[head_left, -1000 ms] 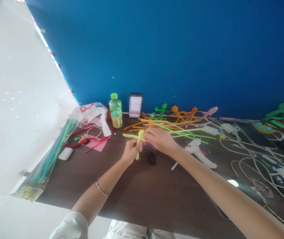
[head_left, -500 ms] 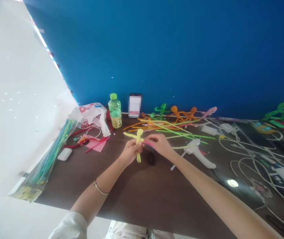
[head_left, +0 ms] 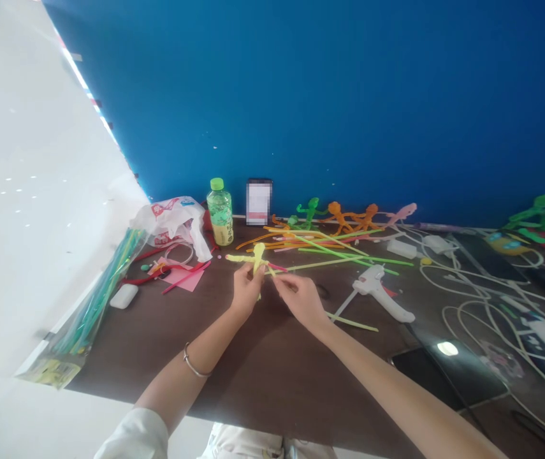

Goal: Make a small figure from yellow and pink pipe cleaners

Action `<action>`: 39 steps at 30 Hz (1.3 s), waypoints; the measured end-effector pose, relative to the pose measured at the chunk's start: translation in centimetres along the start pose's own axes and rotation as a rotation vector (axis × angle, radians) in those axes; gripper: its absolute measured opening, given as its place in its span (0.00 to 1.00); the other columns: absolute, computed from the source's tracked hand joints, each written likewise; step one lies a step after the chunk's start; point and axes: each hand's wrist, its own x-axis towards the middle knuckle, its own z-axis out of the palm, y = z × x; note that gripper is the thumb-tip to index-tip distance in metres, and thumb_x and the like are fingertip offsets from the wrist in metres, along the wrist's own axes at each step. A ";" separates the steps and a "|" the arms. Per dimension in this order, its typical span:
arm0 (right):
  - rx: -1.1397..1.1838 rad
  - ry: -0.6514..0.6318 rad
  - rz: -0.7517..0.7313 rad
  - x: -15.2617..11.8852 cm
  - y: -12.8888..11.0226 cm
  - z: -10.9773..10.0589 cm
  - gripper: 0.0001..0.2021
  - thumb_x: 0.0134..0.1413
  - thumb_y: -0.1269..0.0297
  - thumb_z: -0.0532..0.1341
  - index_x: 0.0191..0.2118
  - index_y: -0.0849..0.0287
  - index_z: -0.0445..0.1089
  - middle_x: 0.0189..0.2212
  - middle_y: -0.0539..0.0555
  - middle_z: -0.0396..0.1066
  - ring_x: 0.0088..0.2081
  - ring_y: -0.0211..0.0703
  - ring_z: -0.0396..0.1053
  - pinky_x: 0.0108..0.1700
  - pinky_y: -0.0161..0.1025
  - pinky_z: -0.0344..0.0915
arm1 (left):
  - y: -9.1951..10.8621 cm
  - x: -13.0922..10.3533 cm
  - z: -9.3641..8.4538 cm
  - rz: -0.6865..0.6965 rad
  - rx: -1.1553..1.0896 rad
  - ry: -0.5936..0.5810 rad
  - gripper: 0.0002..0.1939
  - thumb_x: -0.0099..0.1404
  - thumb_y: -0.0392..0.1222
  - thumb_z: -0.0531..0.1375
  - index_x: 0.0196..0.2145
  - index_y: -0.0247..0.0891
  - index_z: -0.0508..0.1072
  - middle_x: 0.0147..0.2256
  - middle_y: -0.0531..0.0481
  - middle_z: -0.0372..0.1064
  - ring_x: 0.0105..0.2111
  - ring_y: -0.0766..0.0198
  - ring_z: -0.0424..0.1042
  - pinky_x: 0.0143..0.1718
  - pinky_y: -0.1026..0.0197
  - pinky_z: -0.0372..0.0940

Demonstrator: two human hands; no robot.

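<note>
My left hand [head_left: 247, 288] is closed around the body of a pale yellow pipe-cleaner figure [head_left: 259, 251], above the table. The figure's head points up, and one yellow arm sticks out to the left. A bare pink stem [head_left: 278, 268] juts from its right side. Thumb and fingers of my right hand [head_left: 301, 301] pinch a yellow pipe cleaner [head_left: 273, 272] close to that stem. A loose yellow tail [head_left: 356, 323] shows beyond the right wrist; it seems to be the same strand. A white glue gun [head_left: 378, 290] lies right of my right hand.
Orange and green pipe cleaners [head_left: 320, 245] lie behind my hands. Finished figures [head_left: 334, 213] and a phone [head_left: 259, 203] stand along the blue wall. A bottle [head_left: 220, 217], plastic bag [head_left: 176, 217] and earbud case [head_left: 124, 296] sit left. White cables [head_left: 463, 312] and a black tablet [head_left: 439, 376] are right.
Both hands and the figure have shifted slightly left. My right hand has come lower, and a yellow strand now shows at the pink stem. The yellow tail has swung down toward me.
</note>
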 end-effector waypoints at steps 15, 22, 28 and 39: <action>-0.704 0.024 -0.575 3.2 -0.5 -3.9 0.14 0.57 0.66 0.50 0.30 0.56 0.72 0.23 0.51 0.68 0.27 0.37 0.63 0.28 0.34 0.50 | 0.1 0.1 0.0 0.157 0.297 -0.046 0.16 0.56 0.44 0.56 0.16 0.36 0.58 0.17 0.57 0.48 0.20 0.71 0.49 0.22 0.64 0.45; -0.207 -0.022 -0.254 5.0 1.2 -3.5 0.10 0.52 0.62 0.55 0.31 0.55 0.73 0.34 0.51 0.74 0.35 0.42 0.69 0.34 0.35 0.61 | 0.5 0.1 0.0 -0.143 -0.242 -0.280 0.14 0.52 0.48 0.61 0.23 0.33 0.67 0.16 0.58 0.50 0.17 0.74 0.50 0.21 0.66 0.46; 0.164 -0.112 0.005 3.7 1.9 -1.6 0.12 0.46 0.60 0.56 0.30 0.60 0.74 0.28 0.52 0.74 0.30 0.43 0.69 0.32 0.36 0.61 | 1.7 -0.2 0.4 -0.321 -0.563 -0.272 0.15 0.49 0.47 0.63 0.23 0.32 0.66 0.19 0.56 0.54 0.17 0.77 0.46 0.18 0.68 0.43; 0.333 -0.164 0.213 1.1 0.1 0.1 0.16 0.49 0.56 0.52 0.24 0.62 0.69 0.11 0.44 0.50 0.16 0.31 0.48 0.19 0.32 0.46 | 1.0 -0.1 0.8 -0.256 -0.428 -0.045 0.16 0.48 0.48 0.64 0.21 0.33 0.64 0.16 0.59 0.53 0.16 0.77 0.52 0.19 0.69 0.52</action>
